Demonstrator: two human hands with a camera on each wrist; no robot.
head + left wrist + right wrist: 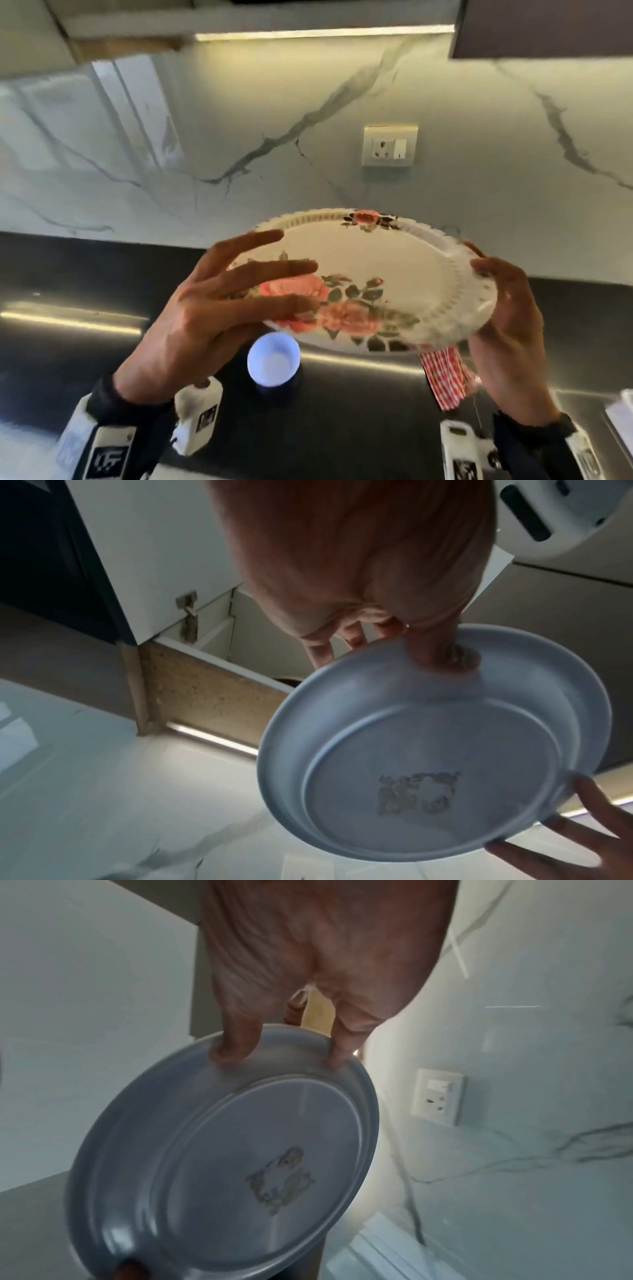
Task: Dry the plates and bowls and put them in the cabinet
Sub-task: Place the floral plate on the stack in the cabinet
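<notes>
I hold a white plate [376,260] with pink roses above the dark counter, tilted, face toward me. My left hand [239,284] holds its left edge, straight fingers spread over the face. Its thumb [441,653] presses the plain underside [428,750]. My right hand [496,284] grips the right rim. In the right wrist view two fingers [236,1047] of it lie on the plate's underside [240,1150]. A red checked cloth [445,377] shows below the plate by my right hand. I cannot tell whether it is held.
A small white bowl [273,359] stands on the black counter [51,274] under the plate. A wall socket [390,145] sits in the marble backsplash. An open upper cabinet [219,642] shows in the left wrist view. A dark cabinet [548,27] hangs at top right.
</notes>
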